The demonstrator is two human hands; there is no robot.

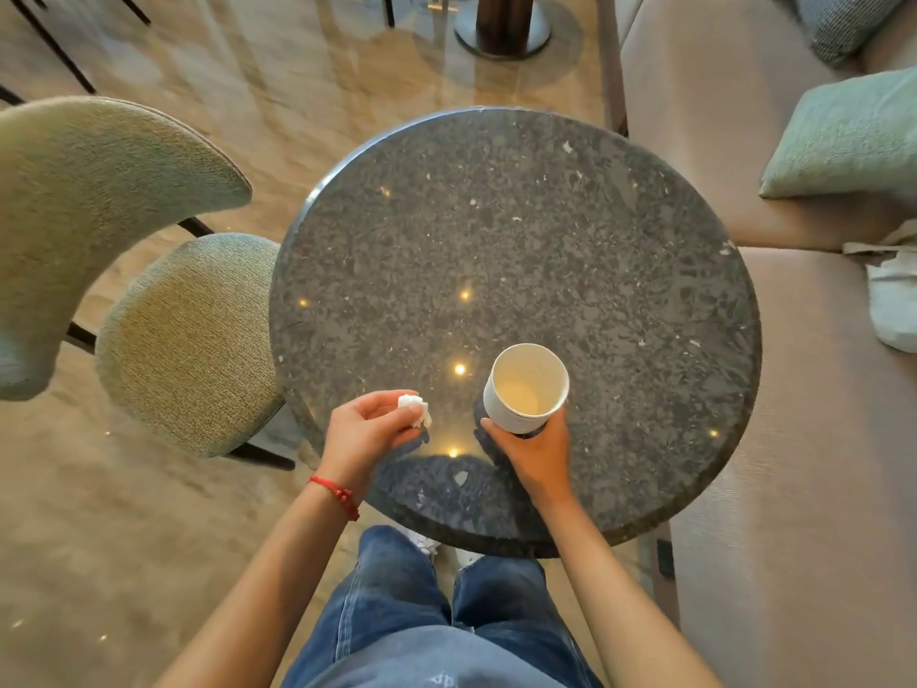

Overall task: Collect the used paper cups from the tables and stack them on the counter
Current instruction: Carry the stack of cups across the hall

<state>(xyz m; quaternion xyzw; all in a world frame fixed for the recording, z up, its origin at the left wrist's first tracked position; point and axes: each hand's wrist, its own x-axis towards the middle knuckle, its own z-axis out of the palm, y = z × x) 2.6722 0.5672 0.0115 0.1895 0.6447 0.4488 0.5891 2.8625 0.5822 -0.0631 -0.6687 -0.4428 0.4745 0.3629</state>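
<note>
A white paper cup [525, 387] stands upright with its open mouth towards me, and it looks empty inside. My right hand [533, 451] grips it around the lower part, over the near side of a round dark speckled stone table [521, 230]. My left hand [364, 432] is just left of the cup, above the table's near-left edge, and pinches a small crumpled white tissue [414, 408] between thumb and fingers. A red string bracelet sits on my left wrist.
A green upholstered chair [163, 300] stands at the table's left. A beige bench sofa [794, 389] runs along the right, with a green cushion [848, 141] and a white bag [893, 300] on it. Another table's pedestal base [503, 27] stands beyond on the glossy floor.
</note>
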